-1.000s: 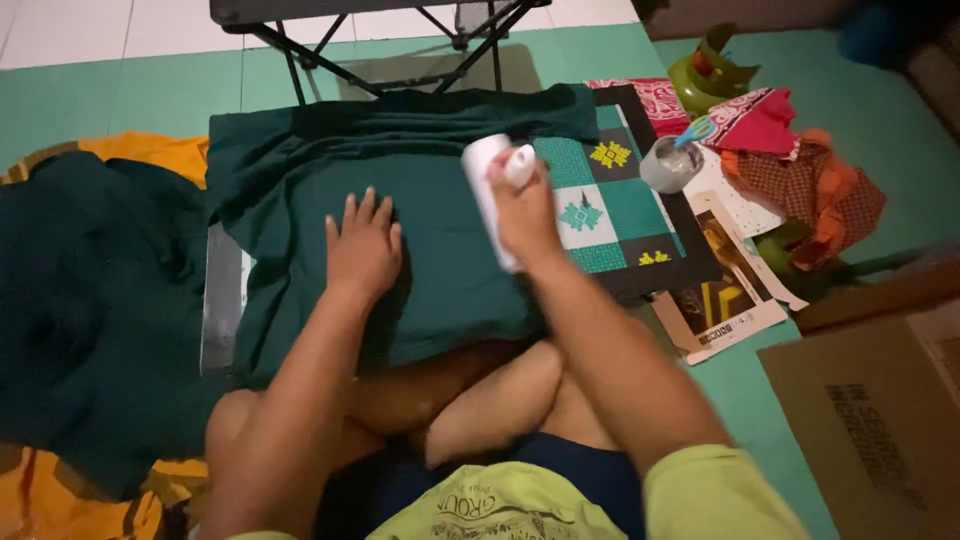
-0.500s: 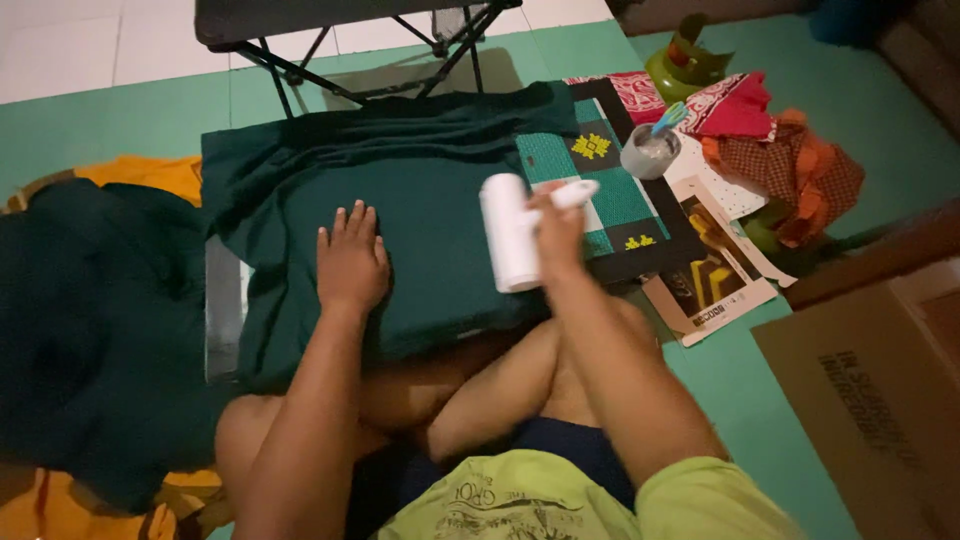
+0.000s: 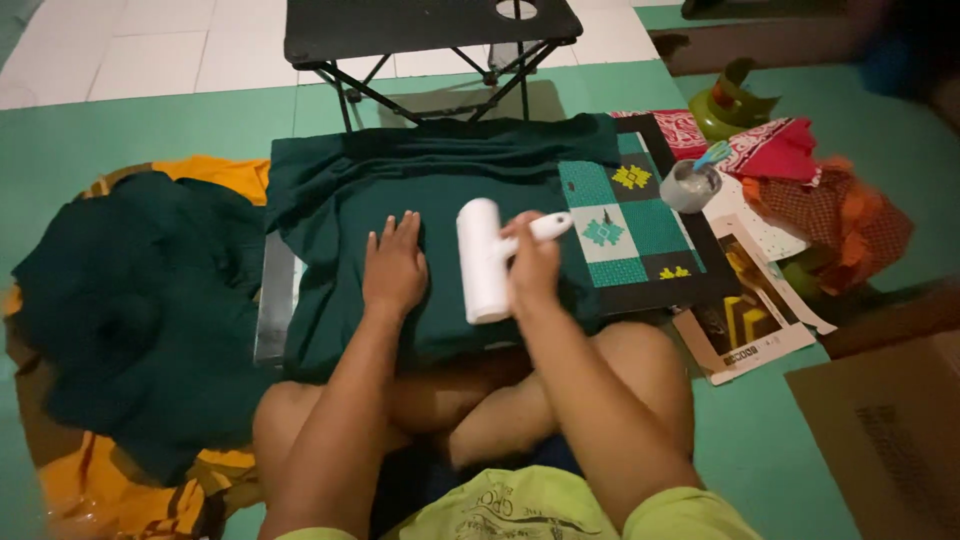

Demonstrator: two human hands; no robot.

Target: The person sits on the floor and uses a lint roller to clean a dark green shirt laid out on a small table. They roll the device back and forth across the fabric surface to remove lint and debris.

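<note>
While left hand [image 3: 393, 266] flattens green garment [image 3: 420, 190], right hand [image 3: 533, 268] grips lint roller [image 3: 482, 260]

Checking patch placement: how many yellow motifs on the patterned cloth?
2: one yellow motif at the patterned cloth's far end, one at its near edge. The right hand may hide others.

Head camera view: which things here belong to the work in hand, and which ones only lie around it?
In use:
- white lint roller, held by the right hand
- dark green garment, pressed flat by the left hand
- patterned board under the garment

Lying about:
- dark green cloth pile
- grey cup
- red cloths
- printed papers
- cardboard box
- folding table
</note>
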